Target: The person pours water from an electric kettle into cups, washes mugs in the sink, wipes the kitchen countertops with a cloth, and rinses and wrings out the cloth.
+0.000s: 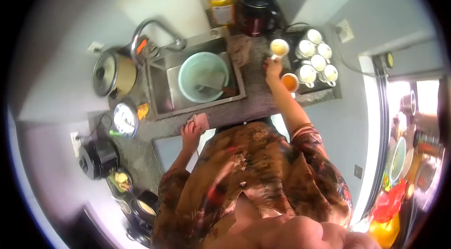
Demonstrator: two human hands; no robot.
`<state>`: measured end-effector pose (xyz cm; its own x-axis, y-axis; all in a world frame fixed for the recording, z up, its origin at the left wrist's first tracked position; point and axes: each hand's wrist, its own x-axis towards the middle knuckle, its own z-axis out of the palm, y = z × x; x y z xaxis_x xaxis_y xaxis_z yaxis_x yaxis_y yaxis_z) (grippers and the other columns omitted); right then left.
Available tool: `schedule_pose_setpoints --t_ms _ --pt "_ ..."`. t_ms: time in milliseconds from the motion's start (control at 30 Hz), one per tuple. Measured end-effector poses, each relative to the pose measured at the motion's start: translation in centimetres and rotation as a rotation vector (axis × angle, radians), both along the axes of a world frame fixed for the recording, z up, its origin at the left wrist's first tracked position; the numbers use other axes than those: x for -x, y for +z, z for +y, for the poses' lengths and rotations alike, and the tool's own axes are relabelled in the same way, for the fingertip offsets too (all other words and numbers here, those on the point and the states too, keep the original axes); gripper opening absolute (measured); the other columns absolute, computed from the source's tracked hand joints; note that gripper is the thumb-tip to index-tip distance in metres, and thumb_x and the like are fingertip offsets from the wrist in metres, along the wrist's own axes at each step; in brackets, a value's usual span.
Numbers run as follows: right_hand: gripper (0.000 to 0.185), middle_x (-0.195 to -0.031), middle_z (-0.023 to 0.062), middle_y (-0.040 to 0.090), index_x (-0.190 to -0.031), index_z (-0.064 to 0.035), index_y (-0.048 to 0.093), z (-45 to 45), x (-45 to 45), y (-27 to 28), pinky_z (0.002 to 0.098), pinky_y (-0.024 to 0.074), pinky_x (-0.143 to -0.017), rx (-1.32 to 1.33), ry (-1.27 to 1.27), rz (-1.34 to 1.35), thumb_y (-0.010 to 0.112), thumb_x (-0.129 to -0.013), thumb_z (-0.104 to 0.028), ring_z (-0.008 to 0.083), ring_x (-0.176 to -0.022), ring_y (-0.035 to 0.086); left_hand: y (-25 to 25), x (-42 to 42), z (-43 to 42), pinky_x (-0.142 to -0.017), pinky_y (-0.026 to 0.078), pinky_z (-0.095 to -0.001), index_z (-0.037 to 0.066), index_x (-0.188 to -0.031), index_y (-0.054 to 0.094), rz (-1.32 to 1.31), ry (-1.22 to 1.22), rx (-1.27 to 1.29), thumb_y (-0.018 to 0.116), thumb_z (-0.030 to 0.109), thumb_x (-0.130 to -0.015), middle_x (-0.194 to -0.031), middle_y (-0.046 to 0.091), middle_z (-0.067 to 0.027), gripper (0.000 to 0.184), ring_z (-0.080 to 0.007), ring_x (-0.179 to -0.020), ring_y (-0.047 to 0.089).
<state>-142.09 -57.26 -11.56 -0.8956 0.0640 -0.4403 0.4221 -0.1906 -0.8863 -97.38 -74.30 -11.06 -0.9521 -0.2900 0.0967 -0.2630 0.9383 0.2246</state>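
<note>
My right hand (273, 69) is closed at the handle of a white cup (279, 47) with something pale yellow inside. Just below that hand, a second white cup (290, 81) holds an orange-brown liquid. At the counter's front edge, my left hand (190, 132) has its fingers curled on a pink cloth (199, 121). Between the hands, a pale green basin (184, 76) sits in the steel sink (162, 103). Water and a dark-handled, flat item (212, 81), partly hidden, are in the basin.
Several white cups (318, 63) stand on a dark tray (295, 42) at the right. Behind are a yellow bottle (221, 8) and a black appliance (256, 9). A faucet (159, 22) arches over the sink. A lidded pot (115, 73) and plate (126, 119) are at left.
</note>
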Motion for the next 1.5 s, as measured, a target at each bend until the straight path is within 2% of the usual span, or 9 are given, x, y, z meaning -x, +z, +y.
schedule_pose_setpoints --t_ms 467,533,600,733,800,1033,1100,1167,1500 --pt "0.030 -0.078 0.0123 0.061 -0.098 0.0035 0.058 0.0 -2.7 -2.2 0.0337 0.0450 -0.058 -0.287 0.040 0.186 0.052 -0.092 -0.026 0.0206 -0.066 0.056 -1.7 -19.4 -21.7 -0.082 0.043 -0.0442 0.006 -0.112 0.056 -0.204 0.702 -0.073 0.048 0.011 -0.087 -0.102 0.055 -0.0190 0.027 -0.0377 -0.093 0.052" --pt "0.033 -0.080 0.0154 0.062 -0.097 0.0057 0.059 1.0 -3.9 -3.8 0.0364 0.0456 -0.064 -0.577 0.170 0.349 0.053 -0.092 -0.027 0.0234 -0.069 0.057 -5.8 -22.4 -24.4 -0.083 0.045 -0.0420 0.004 -0.111 0.060 0.181 0.790 -0.384 0.043 0.020 -0.095 -0.102 0.061 -0.0168 0.028 -0.0341 -0.092 0.058" --pt "0.038 -0.085 0.0210 0.065 -0.094 0.0086 0.061 2.1 -6.0 -3.2 0.0405 0.0454 -0.073 -0.821 0.381 0.517 0.055 -0.092 -0.028 0.0281 -0.077 0.060 -5.8 -23.4 -26.2 -0.086 0.046 -0.0386 0.002 -0.109 0.062 0.822 0.646 -1.352 0.041 0.024 -0.098 -0.104 0.065 -0.0155 0.033 -0.0291 -0.094 0.061" --pt "0.033 -0.082 0.0147 0.066 -0.091 0.0054 0.064 -3.3 -14.9 4.7 0.0373 0.0449 -0.072 -0.646 0.623 0.460 0.058 -0.091 -0.027 0.0243 -0.077 0.060 -3.9 -29.2 -29.8 -0.087 0.047 -0.0419 0.000 -0.105 0.063 0.561 0.610 -0.595 0.046 0.027 -0.094 -0.100 0.067 -0.0183 0.034 -0.0306 -0.096 0.062" --pt "0.028 -0.073 0.0037 0.059 -0.085 -0.0017 0.063 -4.9 -16.8 4.8 0.0296 0.0405 -0.061 -0.528 0.729 0.314 0.058 -0.091 -0.029 0.0136 -0.065 0.052 -0.7 -29.1 -29.8 -0.085 0.047 -0.0456 0.002 -0.105 0.063 -0.015 1.409 -0.254 0.052 0.037 -0.091 -0.097 0.066 -0.0226 0.040 -0.0354 -0.095 0.061" --pt "0.017 -0.059 -0.0079 0.038 -0.084 -0.0176 0.048 -12.2 -17.1 5.8 0.0198 0.0161 -0.036 0.245 0.481 -0.533 0.046 -0.098 -0.026 0.0035 -0.041 0.024 -2.9 -29.1 -26.5 -0.074 0.050 -0.0448 -0.001 -0.103 0.058 0.457 1.181 0.125 0.058 0.028 -0.084 -0.095 0.062 -0.0219 0.035 -0.0361 -0.078 0.060" --pt "0.021 -0.057 -0.0059 0.037 -0.080 -0.0156 0.045 -12.9 -15.6 5.7 0.0207 0.0160 -0.035 0.451 0.260 -0.555 0.042 -0.099 -0.024 0.0052 -0.040 0.023 1.4 -22.7 -22.5 -0.079 0.047 -0.0412 0.000 -0.103 0.060 0.874 0.931 -0.778 0.051 0.012 -0.087 -0.098 0.058 -0.0175 0.022 -0.0291 -0.091 0.056" --pt "0.030 -0.055 -0.0052 0.035 -0.073 -0.0130 0.042 -12.6 -13.8 4.6 0.0210 0.0166 -0.035 0.703 0.087 -0.644 0.039 -0.100 -0.026 0.0064 -0.040 0.023 1.4 -19.3 -21.3 -0.082 0.046 -0.0384 0.000 -0.103 0.060 0.759 0.871 -0.639 0.049 0.005 -0.085 -0.099 0.058 -0.0157 0.022 -0.0264 -0.093 0.056" --pt "0.020 -0.058 -0.0084 0.033 -0.081 -0.0157 0.049 -14.5 -19.3 8.1 0.0195 0.0202 -0.041 0.266 0.664 -0.331 0.051 -0.095 -0.029 0.0052 -0.045 0.025 4.0 6.3 -25.5 -0.081 0.046 -0.0306 0.004 -0.112 0.057 0.597 0.295 -0.830 0.050 -0.003 -0.083 -0.102 0.058 -0.0121 0.031 -0.0202 -0.089 0.058"
